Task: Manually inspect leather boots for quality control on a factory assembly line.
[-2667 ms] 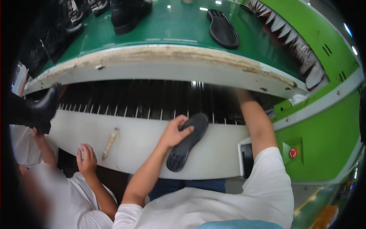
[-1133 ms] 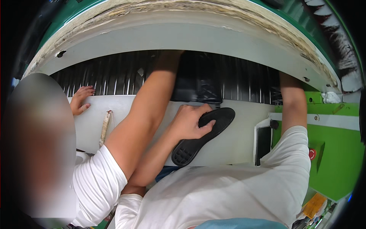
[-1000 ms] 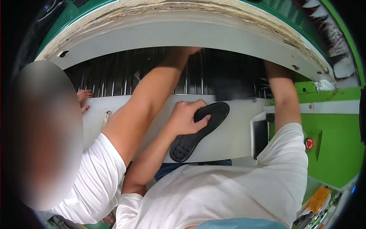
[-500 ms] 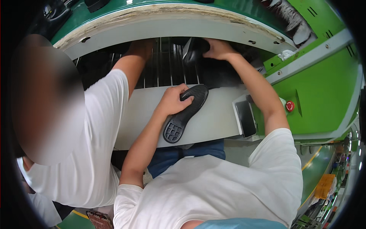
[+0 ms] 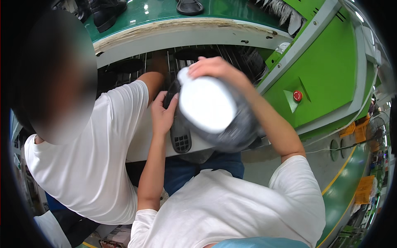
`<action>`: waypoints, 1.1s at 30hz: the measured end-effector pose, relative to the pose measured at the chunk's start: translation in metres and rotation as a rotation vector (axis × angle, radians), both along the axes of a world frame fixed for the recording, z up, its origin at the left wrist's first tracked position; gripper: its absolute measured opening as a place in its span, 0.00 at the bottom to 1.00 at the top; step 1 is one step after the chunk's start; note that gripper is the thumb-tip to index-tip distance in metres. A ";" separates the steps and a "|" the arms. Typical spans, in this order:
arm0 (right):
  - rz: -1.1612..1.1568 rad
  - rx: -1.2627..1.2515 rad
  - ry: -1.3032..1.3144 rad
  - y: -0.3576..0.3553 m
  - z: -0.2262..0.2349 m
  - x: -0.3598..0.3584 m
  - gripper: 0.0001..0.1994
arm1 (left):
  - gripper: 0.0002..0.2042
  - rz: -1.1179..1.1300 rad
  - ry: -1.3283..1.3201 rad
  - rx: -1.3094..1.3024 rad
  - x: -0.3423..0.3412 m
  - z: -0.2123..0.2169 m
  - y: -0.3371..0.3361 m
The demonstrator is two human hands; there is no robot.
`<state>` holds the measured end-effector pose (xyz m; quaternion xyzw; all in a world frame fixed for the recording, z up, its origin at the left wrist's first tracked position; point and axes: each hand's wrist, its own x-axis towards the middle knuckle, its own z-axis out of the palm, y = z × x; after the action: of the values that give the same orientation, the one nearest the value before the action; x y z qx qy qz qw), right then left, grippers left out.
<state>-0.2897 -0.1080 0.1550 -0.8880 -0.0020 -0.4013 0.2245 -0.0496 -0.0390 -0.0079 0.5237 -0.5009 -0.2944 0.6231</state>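
Upright over the pale ledge, a black shoe sole (image 5: 181,138) with a gridded heel is gripped by my left hand (image 5: 162,115), thumb against its face. My right hand (image 5: 219,69), blurred, is closed on the end of a black shoe upper (image 5: 244,130) with a white, rounded face. Motion smears the upper, so its details are unclear. It is raised toward me, just right of the sole, and covers part of it. Whether the two touch I cannot tell.
A co-worker in a white shirt (image 5: 99,153) sits close at my left, one arm reaching over the metal rods (image 5: 223,53). Beyond lies a green table (image 5: 153,16) with a black boot (image 5: 106,12). A green machine panel (image 5: 326,82) with a red button (image 5: 297,96) stands at right.
My right hand has lifted the black upper out from above the rods and brought it toward me, beside the sole. My left hand has shifted left with the sole, now more upright.
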 end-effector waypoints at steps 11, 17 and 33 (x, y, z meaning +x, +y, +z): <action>-0.335 1.365 0.065 0.024 -0.086 -0.065 0.29 | 0.19 -0.163 -0.366 -0.322 -0.069 0.032 0.116; -0.294 1.477 -0.017 0.023 -0.123 -0.066 0.35 | 0.16 -0.086 -0.334 0.211 -0.090 -0.018 0.158; -0.229 1.477 -0.248 0.024 -0.129 -0.050 0.36 | 0.29 0.164 -0.535 0.101 -0.018 -0.002 -0.030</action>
<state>-0.3398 -0.0838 0.0263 -0.4500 0.3345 -0.4160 0.7160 -0.0678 -0.0692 -0.0101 0.6520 -0.5881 -0.1188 0.4636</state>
